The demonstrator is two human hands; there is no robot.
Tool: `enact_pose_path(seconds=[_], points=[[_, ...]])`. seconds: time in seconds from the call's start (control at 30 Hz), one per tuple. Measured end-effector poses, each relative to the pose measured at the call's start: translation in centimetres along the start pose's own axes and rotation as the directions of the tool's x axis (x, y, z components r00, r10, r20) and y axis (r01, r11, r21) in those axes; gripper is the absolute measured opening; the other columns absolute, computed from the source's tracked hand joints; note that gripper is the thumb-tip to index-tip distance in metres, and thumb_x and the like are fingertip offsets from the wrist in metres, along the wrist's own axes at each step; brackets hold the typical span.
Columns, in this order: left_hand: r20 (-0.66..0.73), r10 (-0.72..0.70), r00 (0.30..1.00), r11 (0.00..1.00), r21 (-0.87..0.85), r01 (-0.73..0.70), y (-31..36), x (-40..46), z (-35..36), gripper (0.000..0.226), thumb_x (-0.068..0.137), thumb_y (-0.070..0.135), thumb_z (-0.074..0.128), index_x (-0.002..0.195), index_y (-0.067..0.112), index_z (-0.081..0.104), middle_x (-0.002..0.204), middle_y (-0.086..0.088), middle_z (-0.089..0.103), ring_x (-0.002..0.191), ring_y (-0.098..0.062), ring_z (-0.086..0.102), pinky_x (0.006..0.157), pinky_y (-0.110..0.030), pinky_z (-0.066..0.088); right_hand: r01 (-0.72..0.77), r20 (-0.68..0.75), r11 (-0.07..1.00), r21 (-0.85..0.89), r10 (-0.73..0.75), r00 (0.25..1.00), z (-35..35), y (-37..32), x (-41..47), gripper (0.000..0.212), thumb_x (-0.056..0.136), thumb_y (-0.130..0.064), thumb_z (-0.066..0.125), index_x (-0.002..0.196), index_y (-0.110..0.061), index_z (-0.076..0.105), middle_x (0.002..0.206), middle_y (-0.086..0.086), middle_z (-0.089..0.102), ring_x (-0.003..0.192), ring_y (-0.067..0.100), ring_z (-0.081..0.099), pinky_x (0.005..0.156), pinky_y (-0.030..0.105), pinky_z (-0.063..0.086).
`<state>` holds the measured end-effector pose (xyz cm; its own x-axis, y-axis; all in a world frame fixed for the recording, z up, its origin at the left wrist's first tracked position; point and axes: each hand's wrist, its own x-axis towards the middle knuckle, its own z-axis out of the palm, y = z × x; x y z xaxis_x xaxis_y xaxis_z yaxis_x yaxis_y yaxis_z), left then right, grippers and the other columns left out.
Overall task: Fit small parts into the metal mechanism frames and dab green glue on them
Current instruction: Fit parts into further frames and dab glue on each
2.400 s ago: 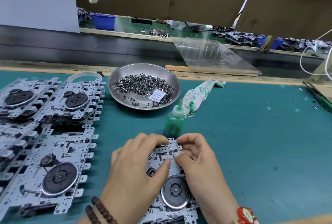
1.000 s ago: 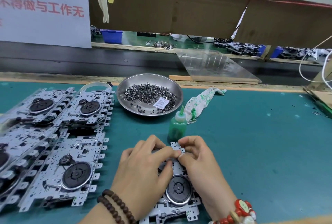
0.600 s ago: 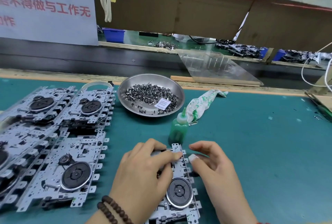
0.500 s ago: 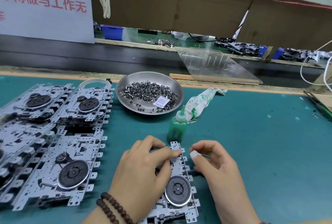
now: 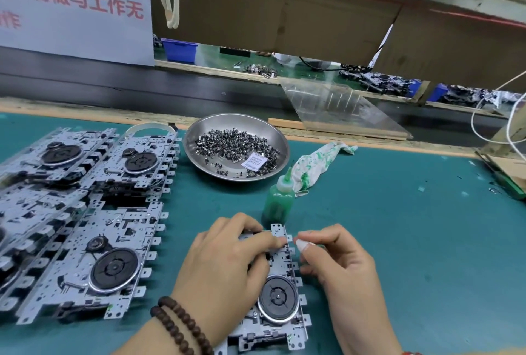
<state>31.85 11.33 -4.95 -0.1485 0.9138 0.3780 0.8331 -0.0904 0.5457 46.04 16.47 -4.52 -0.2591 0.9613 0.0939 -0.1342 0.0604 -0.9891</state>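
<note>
On the teal mat, near edge: we have the stamped silver metal mechanism frame with its black round flywheel (image 5: 277,283) lying flat and lengthwise between our two hands.
Left hand: our left hand (image 5: 225,266) lies over the frame's left half, fingers curled down onto its upper end and pressing there; whether a small part sits under the fingertips is hidden from us.
Right hand: our right hand (image 5: 338,263) sits just beside the frame's right edge, fingers loosely curled, thumb and forefinger close together near the tabs; we cannot tell if they pinch anything.
Frame handling: we judge it stiff, thin and fairly light, with sharp stamped tabs down each long side; it should slide easily on the mat, so we hold it down by the flat plate or grip the long edges, keeping off the flywheel and any small levers.
Small parts: the heap of tiny dark metal pieces in the round steel dish (image 5: 280,138) is well beyond our hands; we expect them to be slippery and easy to drop, best pinched one at a time.
Glue: the soft green squeeze bottle with a pale nozzle (image 5: 278,201) stands upright just beyond the frame's far end, within easy reach of the right hand; we would take it round the belly and squeeze gently.
Rag: the white cloth smeared green (image 5: 316,162) lies just behind the bottle.
Other frames: overlapping stacks of similar silver frames (image 5: 85,212) lie well to the left of our left hand.
</note>
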Motion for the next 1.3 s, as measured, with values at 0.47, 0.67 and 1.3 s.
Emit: enact_pose_path(seconds=[0.47, 0.67, 1.3], points=[[-0.060, -0.056, 0.997, 0.979, -0.198, 0.043, -0.8, -0.1, 0.5, 0.027, 0.087, 0.020, 0.054, 0.100, 0.040, 0.065, 0.096, 0.027, 0.052, 0.098, 0.004, 0.044, 0.082, -0.005, 0.031, 0.059, 0.066, 0.993, 0.105, -0.066, 0.996, 0.2, -0.8, 0.4, 0.027, 0.062, 0.001, 0.069, 0.054, -0.025, 0.066, 0.070, -0.003, 0.068, 0.059, 0.002, 0.058, 0.049, 0.016, 0.046], [-0.070, -0.121, 0.990, 0.957, -0.272, 0.098, -0.9, -0.7, -0.5, 0.025, 0.087, 0.025, 0.054, 0.094, 0.048, 0.059, 0.100, 0.029, 0.052, 0.104, 0.007, 0.044, 0.085, 0.001, 0.025, 0.110, 0.016, 0.991, 0.082, -0.112, 0.994, 0.1, -0.6, 0.6, 0.051, 0.069, 0.023, 0.060, 0.046, -0.022, 0.065, 0.066, 0.001, 0.068, 0.056, 0.003, 0.059, 0.048, 0.015, 0.045], [-0.070, -0.306, 0.949, 0.877, -0.409, 0.253, -1.8, -2.5, -1.4, 0.024, 0.072, 0.039, 0.049, 0.091, 0.045, 0.062, 0.104, 0.030, 0.048, 0.107, 0.003, 0.047, 0.094, -0.030, 0.041, 0.089, 0.064, 0.995, 0.047, -0.092, 0.994, -0.1, -0.2, 0.4, 0.021, 0.051, -0.012, 0.084, 0.065, -0.024, 0.074, 0.067, -0.003, 0.067, 0.050, 0.004, 0.051, 0.052, 0.013, 0.045]])
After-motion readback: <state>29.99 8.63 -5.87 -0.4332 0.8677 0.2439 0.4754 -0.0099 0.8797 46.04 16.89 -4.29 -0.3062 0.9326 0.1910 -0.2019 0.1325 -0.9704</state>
